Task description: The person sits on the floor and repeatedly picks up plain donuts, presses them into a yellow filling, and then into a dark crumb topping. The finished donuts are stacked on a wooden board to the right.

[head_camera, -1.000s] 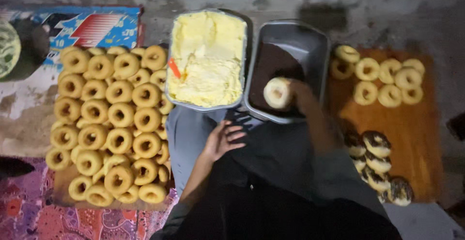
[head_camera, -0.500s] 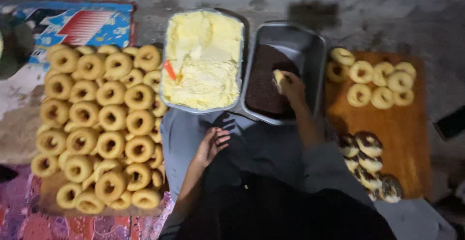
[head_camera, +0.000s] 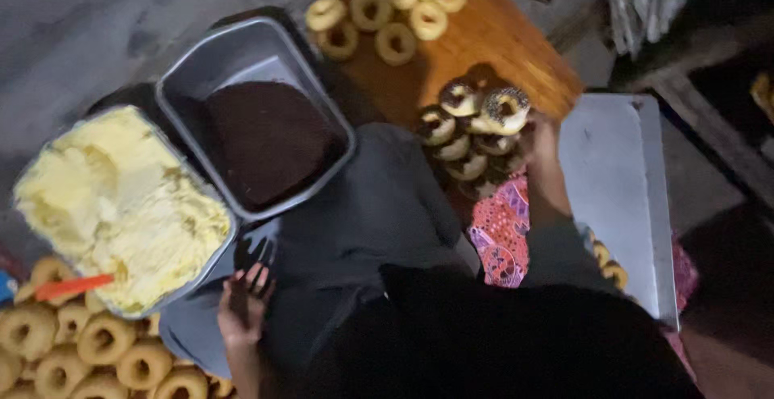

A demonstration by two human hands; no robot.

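A right hand (head_camera: 538, 143) sets a sprinkle-topped doughnut (head_camera: 505, 109) on a heap of coated doughnuts (head_camera: 463, 137) on the wooden board (head_camera: 484, 36), fingers apparently closed on it; the left hand (head_camera: 242, 302), fingers loosely spread, rests empty on the lap. The crowded stack could topple.

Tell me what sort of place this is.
Probably a small home or informal doughnut-making spot, worked at floor level. A wooden board carries plain and chocolate-topped doughnuts, next to metal trays of chocolate topping and yellow cream. The right hand is at the topped pile; the left hand rests on the lap.
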